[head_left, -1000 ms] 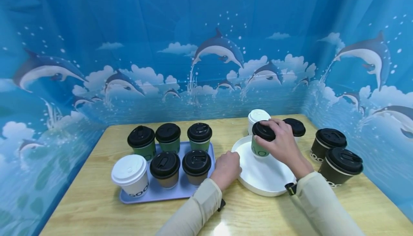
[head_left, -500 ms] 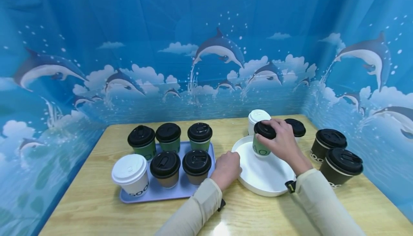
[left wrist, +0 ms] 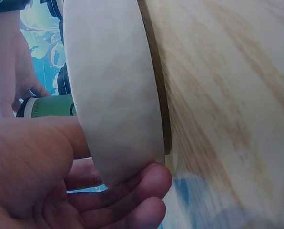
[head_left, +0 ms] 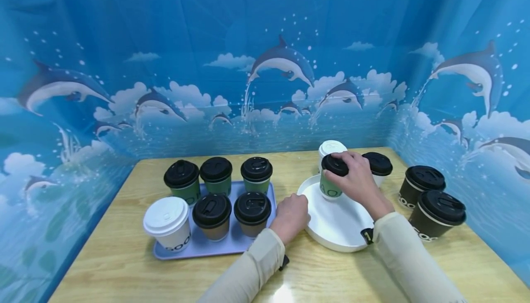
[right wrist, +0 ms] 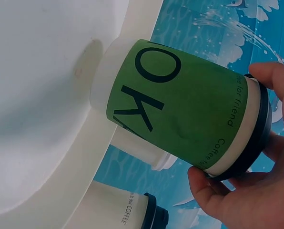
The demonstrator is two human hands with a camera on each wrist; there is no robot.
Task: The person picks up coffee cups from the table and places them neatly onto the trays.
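Right of centre in the frame, right hand (head_left: 357,177) grips the green cup (head_left: 330,187) by its lid (head_left: 333,165) over the white plate (head_left: 341,227), left hand (head_left: 291,215) pinching the plate's left edge; placing looks nearly done, release left, base contact unclear.

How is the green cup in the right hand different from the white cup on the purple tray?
The green cup has a black lid, but the white cup has a white lid. The right hand grips the green cup, while no hand touches the white cup. Both are lidded and lettered in black.
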